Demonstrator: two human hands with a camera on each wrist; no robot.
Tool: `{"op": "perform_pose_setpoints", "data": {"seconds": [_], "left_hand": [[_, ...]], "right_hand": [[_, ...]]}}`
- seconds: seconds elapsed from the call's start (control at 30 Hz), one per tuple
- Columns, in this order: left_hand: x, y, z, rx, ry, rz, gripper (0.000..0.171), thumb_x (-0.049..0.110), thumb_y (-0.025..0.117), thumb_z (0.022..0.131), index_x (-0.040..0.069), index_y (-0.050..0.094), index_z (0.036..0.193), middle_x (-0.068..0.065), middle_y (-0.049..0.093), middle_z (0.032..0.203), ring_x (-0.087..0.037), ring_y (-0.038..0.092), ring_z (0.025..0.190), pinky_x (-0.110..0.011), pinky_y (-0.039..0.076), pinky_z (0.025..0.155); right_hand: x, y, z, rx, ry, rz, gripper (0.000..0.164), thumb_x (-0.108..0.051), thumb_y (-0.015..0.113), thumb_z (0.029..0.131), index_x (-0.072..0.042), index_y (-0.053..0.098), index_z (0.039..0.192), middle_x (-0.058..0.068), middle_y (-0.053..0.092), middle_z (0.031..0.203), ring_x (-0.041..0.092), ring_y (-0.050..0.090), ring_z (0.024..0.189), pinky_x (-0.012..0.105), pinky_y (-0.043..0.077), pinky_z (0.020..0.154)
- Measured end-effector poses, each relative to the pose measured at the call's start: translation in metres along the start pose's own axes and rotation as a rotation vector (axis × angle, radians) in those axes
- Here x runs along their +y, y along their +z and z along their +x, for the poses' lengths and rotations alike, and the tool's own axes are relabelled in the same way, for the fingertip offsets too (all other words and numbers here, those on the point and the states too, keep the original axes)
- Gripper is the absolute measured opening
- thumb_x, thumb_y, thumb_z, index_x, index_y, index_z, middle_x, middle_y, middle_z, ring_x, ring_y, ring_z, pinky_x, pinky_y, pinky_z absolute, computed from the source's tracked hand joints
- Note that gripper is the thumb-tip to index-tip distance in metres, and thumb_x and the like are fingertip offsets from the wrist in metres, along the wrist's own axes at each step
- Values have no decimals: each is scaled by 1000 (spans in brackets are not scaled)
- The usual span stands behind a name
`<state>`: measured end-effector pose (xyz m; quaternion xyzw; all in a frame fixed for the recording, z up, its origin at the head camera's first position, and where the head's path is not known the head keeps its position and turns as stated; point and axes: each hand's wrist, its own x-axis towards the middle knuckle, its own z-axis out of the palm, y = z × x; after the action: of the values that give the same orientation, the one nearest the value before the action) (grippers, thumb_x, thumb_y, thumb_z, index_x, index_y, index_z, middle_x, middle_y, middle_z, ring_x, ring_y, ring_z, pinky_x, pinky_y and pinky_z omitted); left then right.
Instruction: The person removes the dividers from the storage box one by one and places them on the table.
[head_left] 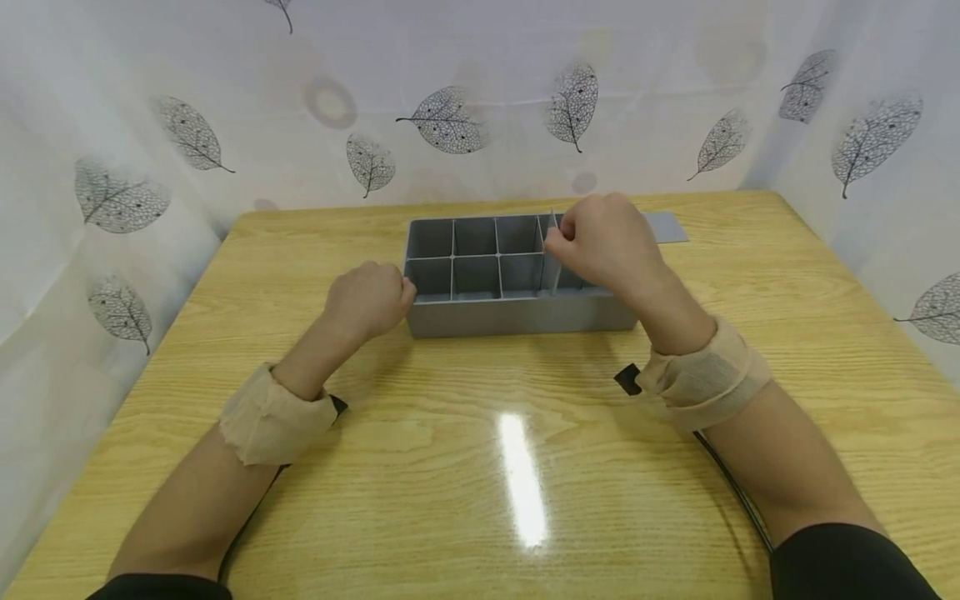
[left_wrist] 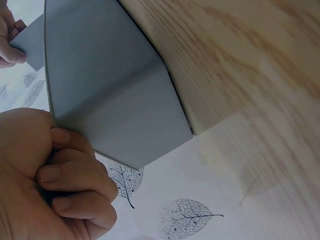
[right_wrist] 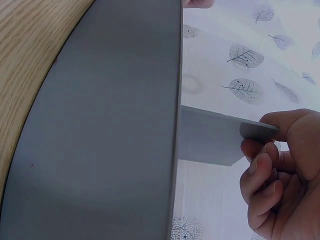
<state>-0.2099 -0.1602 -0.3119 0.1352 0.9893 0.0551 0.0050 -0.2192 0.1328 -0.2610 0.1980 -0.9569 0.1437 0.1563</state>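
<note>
A grey divided box [head_left: 517, 317] stands on the table, with square compartments in two rows. My left hand [head_left: 367, 298] grips the rim at its left end; in the left wrist view the curled fingers [left_wrist: 80, 172] sit against the corner of the box. Over the right part of the box, my right hand [head_left: 611, 246] pinches a thin grey divider panel [right_wrist: 210, 137] between thumb and fingers. This panel stands upright and rises above the rim in the right wrist view. How deep its lower edge sits is hidden behind the box wall.
A flat grey panel [head_left: 667, 227] lies on the wooden table [head_left: 450, 467] behind the box, at the right. A white curtain [head_left: 510, 50] with leaf prints hangs around the back and sides. Thin black cables [head_left: 735, 487] run along both forearms from the wrist wraps.
</note>
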Motion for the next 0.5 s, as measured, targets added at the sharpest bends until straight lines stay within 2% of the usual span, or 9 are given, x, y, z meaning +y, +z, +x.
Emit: {"op": "perform_pose_setpoints", "data": {"seconds": [0.17, 0.5], "left_hand": [[-1, 1, 0, 7, -5, -1, 38, 26, 32, 88, 12, 48, 56, -6, 48, 57, -21, 46, 49, -36, 40, 41], [-1, 1, 1, 2, -10, -8, 39, 26, 32, 88, 12, 47, 56, -5, 47, 55, -20, 45, 48, -35, 39, 40]], "right_hand": [[-1, -2, 0, 61, -27, -7, 40, -25, 49, 82, -14, 36, 46, -3, 28, 42, 14, 26, 44, 30, 22, 43], [-3, -6, -1, 117, -40, 1, 38, -23, 48, 81, -14, 35, 46, -2, 29, 43, 17, 29, 46, 31, 23, 43]]}}
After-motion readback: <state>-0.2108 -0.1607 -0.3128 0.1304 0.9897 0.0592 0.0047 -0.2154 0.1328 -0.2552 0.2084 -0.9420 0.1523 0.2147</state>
